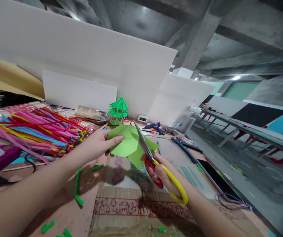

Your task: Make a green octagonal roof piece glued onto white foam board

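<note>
A sheet of light green paper (124, 144) with crease lines is pinched in my left hand (101, 143), thumb on top. My right hand (159, 169) grips scissors (174, 181) with one yellow and one red handle. The scissor blades stand parted across the right part of the paper, where a flap hangs to the lower right. Just behind the paper stands a small green tiered pagoda model (119, 110). Scraps of green strip (77, 187) lie near my left forearm.
Colourful pipe cleaners (42, 128) are heaped at left, near a purple tool (5, 158). A blue glue gun (153, 126), a small white clock (142, 118), a clear jar (189, 120), blue-handled pliers (184, 149) and a black phone (217, 179) lie around. White boards (82, 49) stand behind.
</note>
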Demonstrator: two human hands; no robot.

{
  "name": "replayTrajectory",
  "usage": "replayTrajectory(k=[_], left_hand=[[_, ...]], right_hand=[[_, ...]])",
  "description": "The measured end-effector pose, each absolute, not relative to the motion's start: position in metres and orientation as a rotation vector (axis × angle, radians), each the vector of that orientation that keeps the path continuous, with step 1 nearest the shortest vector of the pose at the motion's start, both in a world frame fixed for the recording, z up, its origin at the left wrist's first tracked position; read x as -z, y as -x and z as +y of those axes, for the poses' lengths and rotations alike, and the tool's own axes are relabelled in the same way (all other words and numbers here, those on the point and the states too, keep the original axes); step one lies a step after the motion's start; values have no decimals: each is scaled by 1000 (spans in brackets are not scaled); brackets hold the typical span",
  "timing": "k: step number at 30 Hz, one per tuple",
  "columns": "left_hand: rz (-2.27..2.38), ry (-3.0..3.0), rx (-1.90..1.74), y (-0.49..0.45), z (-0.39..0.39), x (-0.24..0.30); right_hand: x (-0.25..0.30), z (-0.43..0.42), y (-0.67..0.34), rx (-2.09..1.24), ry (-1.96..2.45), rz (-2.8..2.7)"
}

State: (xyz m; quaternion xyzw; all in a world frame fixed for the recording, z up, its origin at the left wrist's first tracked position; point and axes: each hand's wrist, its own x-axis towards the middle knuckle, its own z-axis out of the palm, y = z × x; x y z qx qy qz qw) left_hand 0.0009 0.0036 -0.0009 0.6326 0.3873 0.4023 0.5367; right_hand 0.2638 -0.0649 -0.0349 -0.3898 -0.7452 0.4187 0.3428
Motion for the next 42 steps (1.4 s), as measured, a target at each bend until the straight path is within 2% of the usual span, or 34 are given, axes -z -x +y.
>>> replayTrajectory(k=[42], left_hand=[[894, -1587, -879, 8, 17, 14]], right_hand=[[24, -68, -258, -1078, 1114, -1900]])
